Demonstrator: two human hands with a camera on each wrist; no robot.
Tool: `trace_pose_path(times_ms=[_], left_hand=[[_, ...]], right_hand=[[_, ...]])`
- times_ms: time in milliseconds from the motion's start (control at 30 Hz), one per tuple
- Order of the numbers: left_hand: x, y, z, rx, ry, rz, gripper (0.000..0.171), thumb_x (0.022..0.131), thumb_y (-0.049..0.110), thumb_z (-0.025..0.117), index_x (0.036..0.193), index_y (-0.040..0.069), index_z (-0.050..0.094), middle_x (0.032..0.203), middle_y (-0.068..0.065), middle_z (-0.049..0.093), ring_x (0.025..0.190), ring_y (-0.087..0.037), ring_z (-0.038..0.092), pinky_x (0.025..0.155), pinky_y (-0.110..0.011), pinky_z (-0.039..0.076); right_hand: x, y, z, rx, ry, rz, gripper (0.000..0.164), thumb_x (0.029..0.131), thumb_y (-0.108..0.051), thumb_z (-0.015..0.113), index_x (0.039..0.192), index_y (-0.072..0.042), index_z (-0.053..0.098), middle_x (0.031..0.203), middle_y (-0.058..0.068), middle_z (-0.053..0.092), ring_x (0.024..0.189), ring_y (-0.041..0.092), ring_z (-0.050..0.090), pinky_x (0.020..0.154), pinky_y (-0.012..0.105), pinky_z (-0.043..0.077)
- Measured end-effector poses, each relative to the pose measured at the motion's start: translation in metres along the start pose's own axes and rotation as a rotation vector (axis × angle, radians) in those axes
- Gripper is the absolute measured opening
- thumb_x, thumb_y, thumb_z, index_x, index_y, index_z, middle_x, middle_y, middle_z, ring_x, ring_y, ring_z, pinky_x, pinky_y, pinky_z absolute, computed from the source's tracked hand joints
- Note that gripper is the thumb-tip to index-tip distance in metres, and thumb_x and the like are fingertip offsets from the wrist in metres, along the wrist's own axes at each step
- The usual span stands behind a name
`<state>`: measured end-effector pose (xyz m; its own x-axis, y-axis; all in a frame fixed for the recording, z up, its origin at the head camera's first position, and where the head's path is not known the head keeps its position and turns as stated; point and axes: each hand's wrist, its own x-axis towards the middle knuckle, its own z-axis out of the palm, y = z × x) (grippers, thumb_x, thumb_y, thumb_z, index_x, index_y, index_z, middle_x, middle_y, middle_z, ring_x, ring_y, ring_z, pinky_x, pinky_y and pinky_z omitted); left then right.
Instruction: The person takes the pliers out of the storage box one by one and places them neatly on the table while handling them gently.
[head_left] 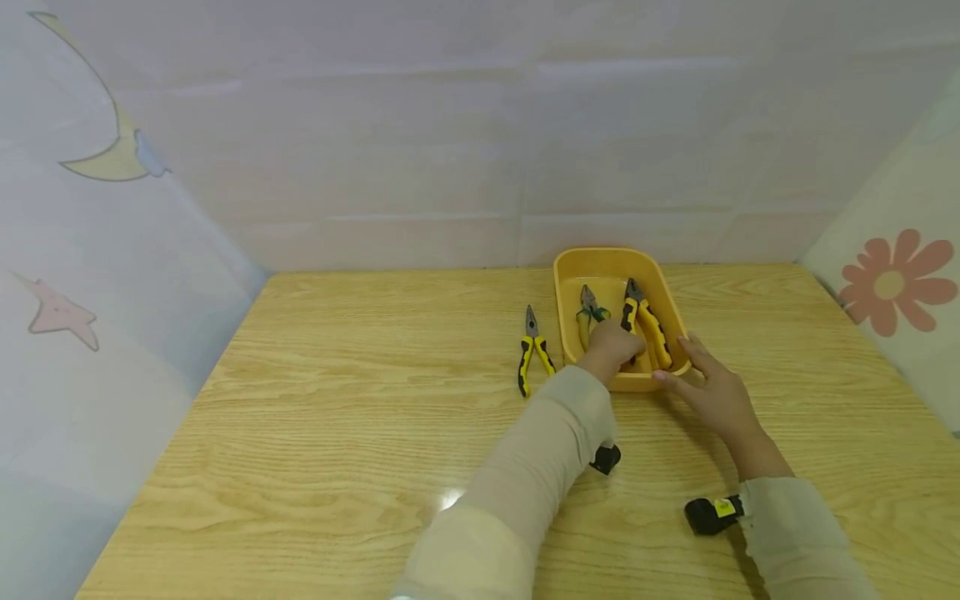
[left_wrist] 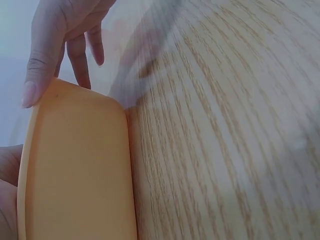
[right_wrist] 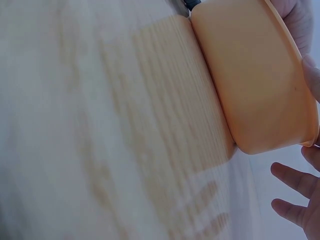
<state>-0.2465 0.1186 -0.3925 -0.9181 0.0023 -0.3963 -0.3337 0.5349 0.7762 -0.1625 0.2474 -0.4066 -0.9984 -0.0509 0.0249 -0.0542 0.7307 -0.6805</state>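
Observation:
A yellow plastic bin (head_left: 611, 383) stands on the table in the head view. My left hand (head_left: 613, 340) reaches down into it, over the handles of the pliers; its fingertips are hidden, and I cannot tell whether they hold a handle. Inside lie pliers with green and yellow handles (head_left: 588, 300) and pliers with black and yellow handles (head_left: 655, 335). With my right hand (head_left: 716, 400) I grip the bin's near right corner, thumb on the rim (left_wrist: 37, 95) and other fingers spread along the outside. The left wrist view shows the bin's outer wall hiding most of my left hand (left_wrist: 7, 205).
Long-nose pliers (head_left: 531, 325) with black and yellow handles lie spread on the wooden table (head_left: 337, 400), just left of the bin. A pale wall (head_left: 420, 167) rises behind the table's far edge. Black wrist devices (head_left: 712, 515) hang at both sleeves.

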Motion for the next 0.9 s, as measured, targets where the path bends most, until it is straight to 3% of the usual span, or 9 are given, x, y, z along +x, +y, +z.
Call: trace_pose_path(times_ms=[100, 300, 400, 733, 900], left_hand=[[0.002, 0.001, 0.001, -0.033, -0.011, -0.023, 0.015, 0.071, 0.009, 0.068, 0.078, 0.002, 0.057, 0.062, -0.005, 0.049, 0.046, -0.016, 0.044, 0.041, -0.027, 0.036], [0.008, 0.000, 0.000, -0.147, -0.023, -0.088, 0.033, 0.068, 0.005, 0.072, 0.097, -0.001, 0.058, 0.072, -0.008, 0.055, 0.049, -0.018, 0.056, 0.049, -0.026, 0.047], [0.008, 0.000, -0.003, -0.178, -0.036, -0.098, 0.031, 0.068, 0.002, 0.072, 0.096, -0.002, 0.058, 0.075, -0.009, 0.056, 0.049, -0.020, 0.058, 0.048, -0.026, 0.048], [0.011, 0.001, -0.003, -0.350, -0.078, -0.151, 0.011, 0.068, -0.008, 0.068, 0.072, -0.007, 0.058, 0.059, -0.012, 0.055, 0.057, -0.023, 0.060, 0.050, -0.029, 0.050], [0.012, 0.000, -0.003, -0.447, -0.079, -0.168, 0.022, 0.069, -0.012, 0.065, 0.089, -0.008, 0.056, 0.067, -0.012, 0.053, 0.062, -0.026, 0.060, 0.054, -0.031, 0.051]], right_hand=[[0.000, 0.000, -0.001, -0.006, 0.006, -0.005, 0.074, 0.083, -0.043, 0.052, 0.138, -0.009, 0.015, 0.143, 0.009, 0.005, 0.120, 0.047, 0.013, 0.084, 0.065, 0.020], [0.001, 0.000, 0.001, 0.012, 0.000, -0.004, 0.075, 0.083, -0.043, 0.052, 0.138, -0.010, 0.014, 0.142, 0.009, 0.004, 0.120, 0.047, 0.014, 0.084, 0.064, 0.020], [0.001, 0.000, 0.003, 0.009, 0.002, -0.006, 0.075, 0.083, -0.044, 0.052, 0.138, -0.010, 0.015, 0.142, 0.008, 0.004, 0.120, 0.047, 0.015, 0.084, 0.064, 0.021], [0.000, 0.000, 0.001, 0.009, 0.004, 0.000, 0.074, 0.083, -0.044, 0.052, 0.138, -0.010, 0.016, 0.143, 0.009, 0.005, 0.120, 0.046, 0.014, 0.084, 0.064, 0.020], [-0.001, 0.000, 0.001, 0.005, 0.008, 0.005, 0.075, 0.082, -0.044, 0.052, 0.138, -0.010, 0.016, 0.143, 0.009, 0.005, 0.121, 0.046, 0.013, 0.085, 0.064, 0.019]])
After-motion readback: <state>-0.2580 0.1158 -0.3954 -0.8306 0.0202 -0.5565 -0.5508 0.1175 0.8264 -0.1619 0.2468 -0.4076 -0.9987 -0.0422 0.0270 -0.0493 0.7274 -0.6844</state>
